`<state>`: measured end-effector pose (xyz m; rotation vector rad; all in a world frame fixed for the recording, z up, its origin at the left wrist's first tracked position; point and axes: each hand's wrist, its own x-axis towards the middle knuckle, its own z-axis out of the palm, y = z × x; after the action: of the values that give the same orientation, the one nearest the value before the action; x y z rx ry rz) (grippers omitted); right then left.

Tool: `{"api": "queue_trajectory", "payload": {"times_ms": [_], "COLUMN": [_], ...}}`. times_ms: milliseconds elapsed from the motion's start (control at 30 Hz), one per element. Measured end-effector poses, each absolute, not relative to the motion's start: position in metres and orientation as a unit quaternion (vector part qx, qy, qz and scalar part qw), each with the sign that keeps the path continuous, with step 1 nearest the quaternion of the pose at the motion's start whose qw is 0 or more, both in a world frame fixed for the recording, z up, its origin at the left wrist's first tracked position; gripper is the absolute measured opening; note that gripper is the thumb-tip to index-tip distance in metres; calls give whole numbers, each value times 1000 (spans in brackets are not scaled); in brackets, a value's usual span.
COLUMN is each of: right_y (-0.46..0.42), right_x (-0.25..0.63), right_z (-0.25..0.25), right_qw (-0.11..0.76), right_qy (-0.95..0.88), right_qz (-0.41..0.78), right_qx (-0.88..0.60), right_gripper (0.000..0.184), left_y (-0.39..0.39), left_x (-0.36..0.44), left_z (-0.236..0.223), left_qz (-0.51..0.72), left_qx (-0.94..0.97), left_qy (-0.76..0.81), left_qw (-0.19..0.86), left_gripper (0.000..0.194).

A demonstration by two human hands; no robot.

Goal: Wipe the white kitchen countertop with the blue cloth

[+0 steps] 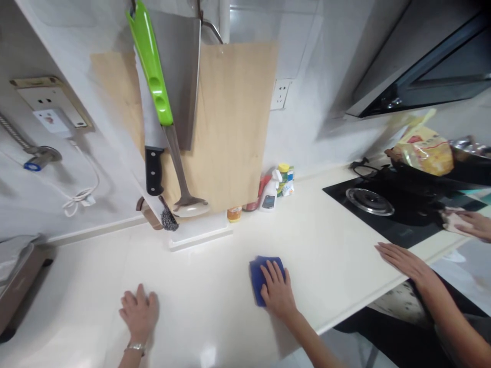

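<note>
My right hand (276, 291) lies flat with its fingers spread on a folded blue cloth (258, 276) on the white countertop (203, 286). My left hand (139, 313), with a wrist bracelet, rests palm down on the bare counter to the left, its fingers slightly curled and holding nothing.
Another person's hand (404, 260) lies flat on the counter edge at right, and their other hand (471, 224) is by the black hob (399, 209). A wooden board (230, 128), cleaver (180, 76) and green ladle (153, 76) hang on the wall. Bottles (270, 191) stand at the back.
</note>
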<state>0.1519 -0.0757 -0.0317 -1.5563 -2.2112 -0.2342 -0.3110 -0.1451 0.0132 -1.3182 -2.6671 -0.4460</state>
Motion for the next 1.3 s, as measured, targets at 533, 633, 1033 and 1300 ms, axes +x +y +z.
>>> {"api": "queue_trajectory", "payload": {"times_ms": [533,633,1033,1300], "right_y": [123,149,135,-11], "right_x": [139,129,115,87], "right_z": [-20,-19,-10,-3], "right_qw": [142,126,97,95], "right_qy": [-768,-767,-773,-782], "right_qz": [-32,-24,-25,20], "right_qx": [-623,-629,-627,-615], "right_gripper": [59,61,62,62], "left_y": [-132,-132,-130,-133], "left_x": [-280,-282,-275,-276], "left_z": [14,12,19,14], "left_qz": [-145,-129,-120,-144], "left_qx": [-413,-408,-388,-391], "left_qy": [-893,-899,-912,-908], "left_qw": [105,94,66,43], "left_gripper": [67,67,65,67]}}
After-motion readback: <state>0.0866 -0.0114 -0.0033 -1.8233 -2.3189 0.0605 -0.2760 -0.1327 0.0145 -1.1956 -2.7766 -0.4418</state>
